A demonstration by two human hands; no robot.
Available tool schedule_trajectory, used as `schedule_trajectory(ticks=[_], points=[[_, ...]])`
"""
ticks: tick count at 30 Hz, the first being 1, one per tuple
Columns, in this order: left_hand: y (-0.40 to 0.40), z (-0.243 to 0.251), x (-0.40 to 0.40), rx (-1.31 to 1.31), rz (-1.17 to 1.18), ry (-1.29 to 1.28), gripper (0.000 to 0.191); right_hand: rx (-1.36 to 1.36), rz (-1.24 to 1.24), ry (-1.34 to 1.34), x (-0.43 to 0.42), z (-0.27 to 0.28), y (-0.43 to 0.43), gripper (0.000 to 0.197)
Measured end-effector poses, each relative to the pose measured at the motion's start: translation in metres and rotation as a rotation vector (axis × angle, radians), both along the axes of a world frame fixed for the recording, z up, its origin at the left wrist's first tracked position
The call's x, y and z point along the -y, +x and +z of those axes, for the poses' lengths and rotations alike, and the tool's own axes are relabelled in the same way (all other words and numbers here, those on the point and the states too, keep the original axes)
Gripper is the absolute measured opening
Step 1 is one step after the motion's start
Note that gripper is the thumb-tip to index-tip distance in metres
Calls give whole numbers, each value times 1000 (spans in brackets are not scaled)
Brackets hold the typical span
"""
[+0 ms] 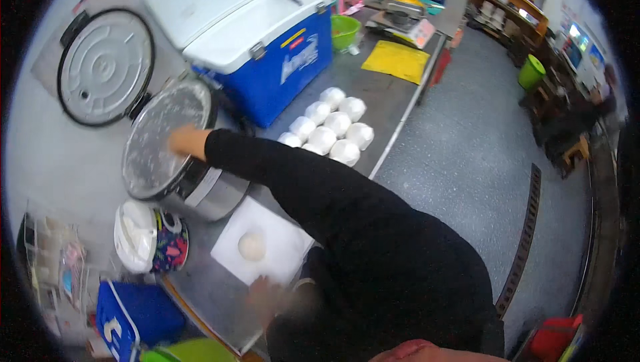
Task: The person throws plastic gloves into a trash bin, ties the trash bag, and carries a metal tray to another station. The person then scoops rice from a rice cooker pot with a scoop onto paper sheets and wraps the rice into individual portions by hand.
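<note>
My right hand (188,143) reaches over the rim and into a large round metal pot (220,194), whose inner wall is smeared with white residue. The hand is blurred, and I cannot tell what its fingers hold. My left hand (265,294), also blurred, is by the near corner of a square white paper sheet (280,222); whether it touches the sheet is unclear. On the sheet lies a pale, round, dough-like lump (251,246). Several white wrapped bundles (337,124) stand in rows on the metal table (200,287), some partly hidden behind my right arm.
The pot's lid (106,67) stands raised against the wall. Behind the bundles is an open blue cooler box (280,57). A floral container with a white lid (150,237) sits beside the pot. Farther along are a yellow sheet (395,61), a green bowl (345,32) and a scale (402,24).
</note>
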State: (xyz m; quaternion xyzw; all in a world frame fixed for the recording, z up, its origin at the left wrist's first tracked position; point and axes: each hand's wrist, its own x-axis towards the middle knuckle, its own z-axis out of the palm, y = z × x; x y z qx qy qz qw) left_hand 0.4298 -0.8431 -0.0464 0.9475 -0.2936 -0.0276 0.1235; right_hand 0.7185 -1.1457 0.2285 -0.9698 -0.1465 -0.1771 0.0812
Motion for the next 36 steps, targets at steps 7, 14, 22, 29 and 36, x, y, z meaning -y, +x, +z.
schedule_trajectory(ticks=[7, 14, 22, 29, 36], points=[[23, 7, 34, -160, 161, 83, 27, 374, 323, 131, 69, -1, -36, 22], [17, 14, 24, -214, 246, -173, 20, -385, 617, 224, -13, -85, -210, 30], [35, 33, 20, -492, 272, -123, 26, -438, 467, 11, -8, -188, -286, 34], [36, 43, 16, -458, 213, -217, 24, -454, 388, 60, 20, -213, -284, 13], [-13, 101, 28, 356, 76, -459, 22, -524, 144, 642, 23, -200, -256, 18]])
